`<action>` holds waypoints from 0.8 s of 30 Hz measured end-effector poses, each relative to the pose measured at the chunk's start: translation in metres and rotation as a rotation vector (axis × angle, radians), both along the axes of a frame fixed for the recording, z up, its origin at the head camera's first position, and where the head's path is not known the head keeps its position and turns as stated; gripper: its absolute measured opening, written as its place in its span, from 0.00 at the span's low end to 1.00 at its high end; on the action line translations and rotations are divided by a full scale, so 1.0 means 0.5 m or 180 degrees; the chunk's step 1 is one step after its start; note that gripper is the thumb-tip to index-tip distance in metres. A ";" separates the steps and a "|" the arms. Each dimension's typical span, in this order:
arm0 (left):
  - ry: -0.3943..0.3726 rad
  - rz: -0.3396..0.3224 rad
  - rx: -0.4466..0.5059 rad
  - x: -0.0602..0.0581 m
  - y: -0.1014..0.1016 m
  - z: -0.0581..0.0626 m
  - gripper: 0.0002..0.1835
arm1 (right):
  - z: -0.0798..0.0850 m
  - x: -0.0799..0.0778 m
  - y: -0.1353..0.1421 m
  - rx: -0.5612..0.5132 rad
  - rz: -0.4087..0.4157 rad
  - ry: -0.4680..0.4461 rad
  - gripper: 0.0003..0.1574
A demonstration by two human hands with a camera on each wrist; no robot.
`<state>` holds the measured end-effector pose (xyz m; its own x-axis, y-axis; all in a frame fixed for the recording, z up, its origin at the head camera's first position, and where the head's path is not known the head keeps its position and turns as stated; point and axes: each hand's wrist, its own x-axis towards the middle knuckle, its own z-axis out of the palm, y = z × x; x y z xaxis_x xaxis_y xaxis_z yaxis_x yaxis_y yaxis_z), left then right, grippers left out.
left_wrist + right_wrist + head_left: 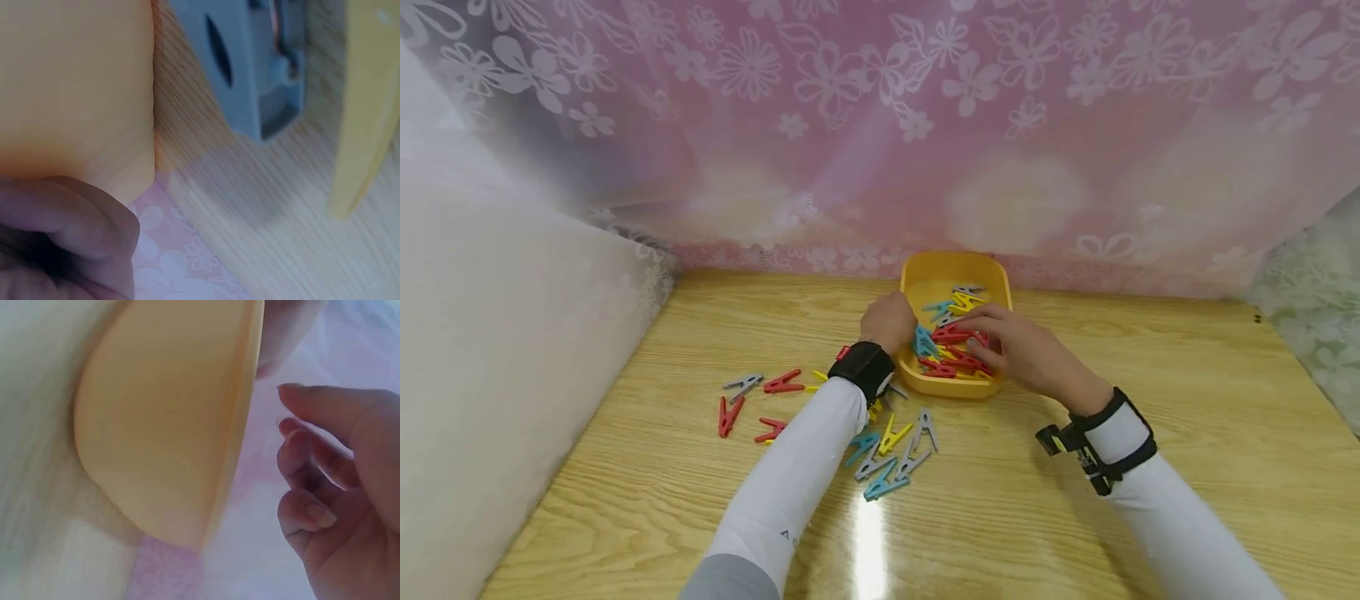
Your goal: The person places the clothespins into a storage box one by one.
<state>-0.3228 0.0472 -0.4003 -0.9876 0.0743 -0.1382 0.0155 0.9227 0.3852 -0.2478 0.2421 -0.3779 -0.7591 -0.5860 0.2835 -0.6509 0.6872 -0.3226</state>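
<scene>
A yellow plastic basket stands near the back of the wooden table, with red, blue, yellow and grey clothespins in it. My left hand is at the basket's left rim, its fingers bent beside the outer wall in the left wrist view. I cannot tell whether it holds the rim or a clothespin. Over the basket's right side, my right hand has loosely bent fingers with the thumb apart from them. Nothing shows between those fingertips in the right wrist view. Red clothespins lie just below them in the head view.
Left of the basket, loose clothespins lie on the table, some partly hidden by the left forearm. Grey, yellow and blue clothespins lie in front of the basket. A pink flowered curtain hangs close behind it.
</scene>
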 end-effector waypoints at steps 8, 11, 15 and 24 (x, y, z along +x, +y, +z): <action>-0.0029 0.0009 0.0032 0.002 0.000 0.002 0.12 | -0.015 0.078 -0.028 -0.0021 0.0473 0.0486 0.20; -0.0014 -0.0006 0.0006 0.001 -0.001 0.002 0.12 | -0.029 0.100 -0.044 0.0045 0.0713 0.0479 0.22; 0.0009 0.0011 0.0008 0.001 -0.003 0.003 0.11 | -0.051 0.118 -0.066 0.0241 0.1010 0.0343 0.21; -0.0065 0.0032 0.0027 0.003 0.003 0.004 0.11 | -0.079 0.135 -0.099 0.0604 0.1125 0.0017 0.14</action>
